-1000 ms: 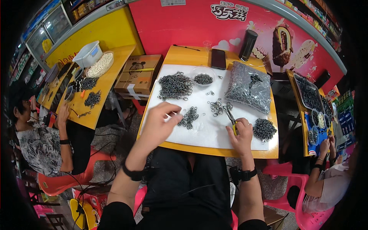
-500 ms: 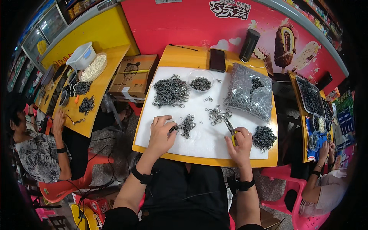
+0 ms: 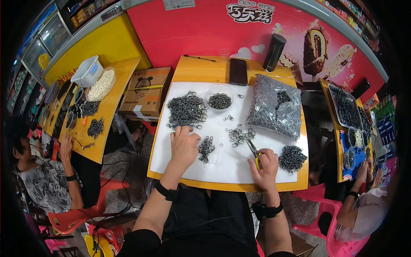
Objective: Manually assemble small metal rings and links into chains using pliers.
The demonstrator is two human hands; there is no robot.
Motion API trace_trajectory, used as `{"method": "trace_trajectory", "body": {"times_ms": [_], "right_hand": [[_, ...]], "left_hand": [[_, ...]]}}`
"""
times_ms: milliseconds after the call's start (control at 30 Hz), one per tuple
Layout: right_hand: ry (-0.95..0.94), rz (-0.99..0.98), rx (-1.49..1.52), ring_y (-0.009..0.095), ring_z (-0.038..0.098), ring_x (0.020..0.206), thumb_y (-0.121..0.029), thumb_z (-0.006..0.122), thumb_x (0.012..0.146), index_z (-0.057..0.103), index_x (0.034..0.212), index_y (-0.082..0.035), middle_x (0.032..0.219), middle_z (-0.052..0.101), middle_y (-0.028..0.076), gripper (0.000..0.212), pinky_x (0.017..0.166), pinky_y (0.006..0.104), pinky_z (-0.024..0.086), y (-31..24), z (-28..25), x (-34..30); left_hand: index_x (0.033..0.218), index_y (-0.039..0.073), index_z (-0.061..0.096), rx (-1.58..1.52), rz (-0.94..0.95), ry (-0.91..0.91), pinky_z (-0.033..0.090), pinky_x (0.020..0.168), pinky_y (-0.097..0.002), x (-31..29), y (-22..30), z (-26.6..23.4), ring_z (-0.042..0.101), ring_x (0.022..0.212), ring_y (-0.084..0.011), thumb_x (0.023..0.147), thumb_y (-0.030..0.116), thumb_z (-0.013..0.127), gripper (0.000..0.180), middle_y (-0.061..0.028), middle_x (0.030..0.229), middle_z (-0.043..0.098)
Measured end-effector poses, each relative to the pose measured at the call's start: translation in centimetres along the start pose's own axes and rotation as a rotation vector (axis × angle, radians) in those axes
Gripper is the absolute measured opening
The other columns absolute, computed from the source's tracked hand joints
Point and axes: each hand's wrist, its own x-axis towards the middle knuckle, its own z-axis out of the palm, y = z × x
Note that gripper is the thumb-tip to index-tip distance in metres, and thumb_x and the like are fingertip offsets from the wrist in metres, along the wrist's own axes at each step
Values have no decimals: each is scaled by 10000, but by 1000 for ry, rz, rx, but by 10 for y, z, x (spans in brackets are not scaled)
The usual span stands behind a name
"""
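Observation:
My right hand (image 3: 264, 169) grips a pair of pliers (image 3: 253, 150) with yellow handles; the jaws rest at a small loose heap of dark metal rings and clasps (image 3: 238, 137). My left hand (image 3: 184, 147) is at the lower edge of a large pile of dark metal clasps with short links (image 3: 186, 109). Its fingers are bent and close together, and whatever is between the fingertips is hidden. Just right of that hand lies a smaller cluster of clasps (image 3: 206, 149). All this lies on a white foam sheet (image 3: 227, 171).
A round clear tub of small rings (image 3: 220, 101), a big plastic bag of rings (image 3: 274, 107) and another ring pile (image 3: 293, 159) stand around the sheet. Behind are a phone (image 3: 238, 72) and a black cylinder (image 3: 274, 52). People work at side tables left and right.
My left hand has moved away from me to the pile's lower edge; the dark piece seen in its fingers before is out of sight. My right hand with the pliers has barely moved.

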Motion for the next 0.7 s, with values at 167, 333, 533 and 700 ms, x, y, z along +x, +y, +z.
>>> {"method": "trace_trajectory", "body": {"times_ms": [167, 333, 533, 700], "right_hand": [[12, -7, 4, 311, 575, 881, -151, 792, 753, 578, 832, -46, 977, 620, 112, 251, 746, 422, 371, 1, 0, 1], [26, -4, 9, 310, 572, 877, -150, 791, 753, 573, 831, -50, 976, 619, 106, 252, 744, 421, 376, 2, 1, 0], [46, -2, 22, 305, 573, 874, -160, 790, 759, 577, 814, -58, 968, 618, 100, 243, 741, 418, 383, 3, 0, -1], [84, -21, 35, 300, 568, 853, -176, 788, 766, 574, 786, -62, 947, 609, 96, 243, 738, 418, 386, 3, 3, -1]], "left_hand": [[822, 75, 747, -68, -11, 45, 405, 890, -457, 7, -5, 5, 546, 1084, -310, 783, 85, 731, 43, -93, 1076, 641], [822, 61, 742, -88, 9, 96, 404, 882, -464, 1, 15, 2, 539, 1068, -313, 792, 109, 739, 56, -92, 1046, 638], [835, 42, 737, 79, 51, 43, 409, 850, -453, -1, 32, 15, 546, 1026, -323, 745, 130, 778, 132, -100, 999, 641], [847, 37, 753, -269, 12, 65, 463, 806, -416, -1, 11, 7, 605, 925, -307, 756, 63, 758, 95, -118, 915, 672]]}}
